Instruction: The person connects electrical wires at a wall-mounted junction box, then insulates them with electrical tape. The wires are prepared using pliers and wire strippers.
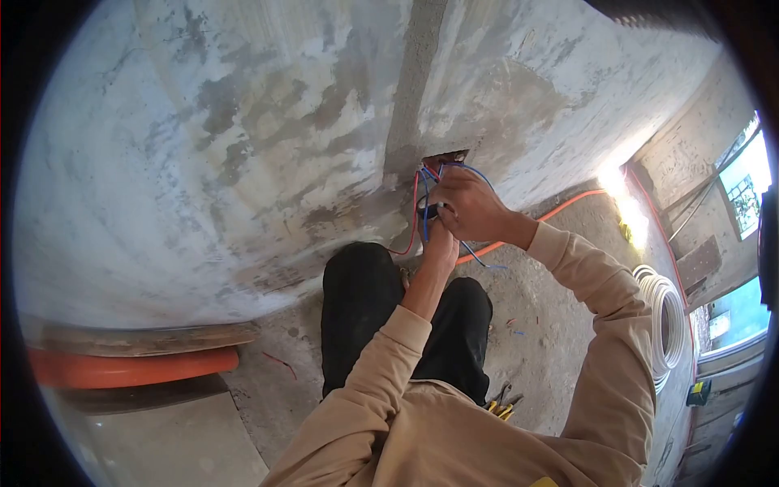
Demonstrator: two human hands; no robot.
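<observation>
Red wire (415,199) and blue wire (480,174) come out of a rectangular wall opening (447,156) and loop down around both hands. My left hand (441,246) is raised below the opening, its fingers closed at a small black object (428,211) whose kind I cannot make out. Just above it, my right hand (472,201) is closed among the wires, fingertips pinched close to the black object. What those fingertips grip is hidden. A loose blue wire end hangs to the right, below my right wrist.
An orange conduit (560,207) runs along the floor near the wall. At right lies a coil of white cable (661,316). Yellow-handled pliers (505,406) rest beside my leg. A thick orange pipe (134,368) and a wooden board (154,339) lie at left.
</observation>
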